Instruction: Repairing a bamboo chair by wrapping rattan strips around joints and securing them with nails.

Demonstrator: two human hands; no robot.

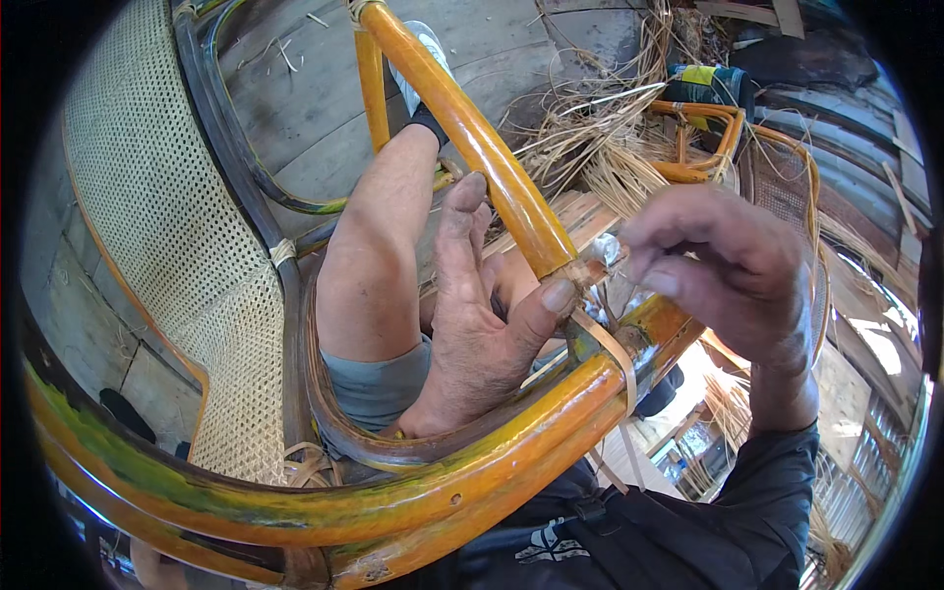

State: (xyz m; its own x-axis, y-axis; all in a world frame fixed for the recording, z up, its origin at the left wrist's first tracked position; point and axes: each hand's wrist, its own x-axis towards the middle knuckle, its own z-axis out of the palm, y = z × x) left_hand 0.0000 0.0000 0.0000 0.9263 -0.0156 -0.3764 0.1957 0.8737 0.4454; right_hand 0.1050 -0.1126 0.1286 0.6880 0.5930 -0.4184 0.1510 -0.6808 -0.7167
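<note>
A chair frame of glossy orange-brown rattan poles lies across my lap. One straight pole [472, 147] meets a thick curved pole [492, 418] at a joint. A flat tan binding strip [610, 346] loops round the curved pole beside that joint, and its tail hangs below. My left hand [467, 339] has its fingers stretched upward, and its thumb presses on the joint at the straight pole's end. Right of the joint, my right hand [742, 261] is raised, fingers curled toward the thumb; anything between the fingertips is too small to make out.
A woven cane panel [167, 226] fills the frame on the left, edged by a dark pole. Loose rattan strips [605, 147] pile up on the plank floor [305, 108] ahead. A dark green can [713, 86] and another rattan frame [703, 138] stand at far right. My bare leg [379, 265] extends through the frame.
</note>
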